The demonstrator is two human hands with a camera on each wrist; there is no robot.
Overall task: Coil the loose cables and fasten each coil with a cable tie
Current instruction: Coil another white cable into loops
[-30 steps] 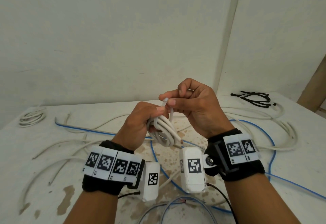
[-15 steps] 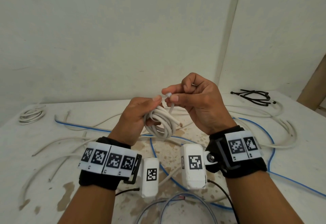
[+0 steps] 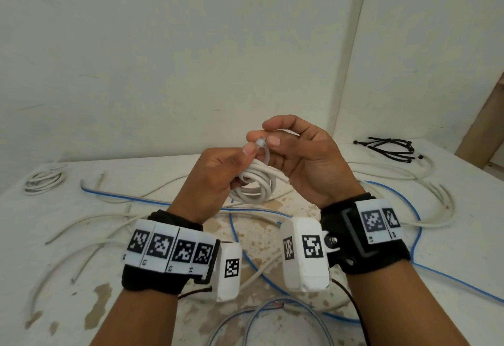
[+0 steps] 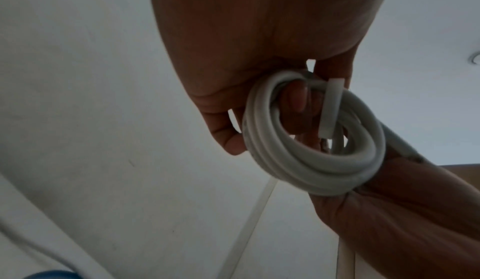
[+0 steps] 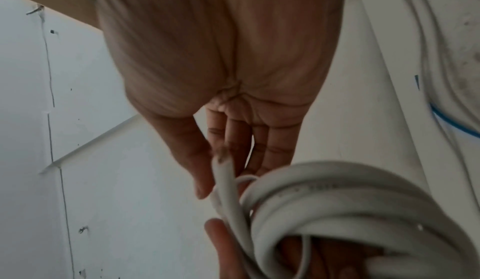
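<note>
Both hands are raised above the table [image 3: 81, 236]. My left hand [image 3: 218, 176] grips a small coil of white cable [image 3: 253, 186], its fingers curled through the loops. A white cable tie [image 3: 261, 144] loops round the top of the coil. My right hand [image 3: 300, 160] pinches the tie at its head between thumb and forefinger, with the left thumb right beside it. The left wrist view has the coil [image 4: 311, 160] and the tie's band [image 4: 331, 107] across it. The coil [image 5: 337, 201] also fills the right wrist view, with a cut cable end [image 5: 224, 172] sticking up by the right fingers.
Loose white cables [image 3: 436, 201] and a blue cable [image 3: 409, 198] sprawl over the stained table. A tied white coil [image 3: 43, 182] lies far left. Black cable ties [image 3: 390, 149] sit at the back right. A grey cable [image 3: 259, 315] loops at the front edge. Walls close behind.
Both hands have risen with the coil. The right hand's pinch has shifted down to the tie's head, which now shows between the thumbs.
</note>
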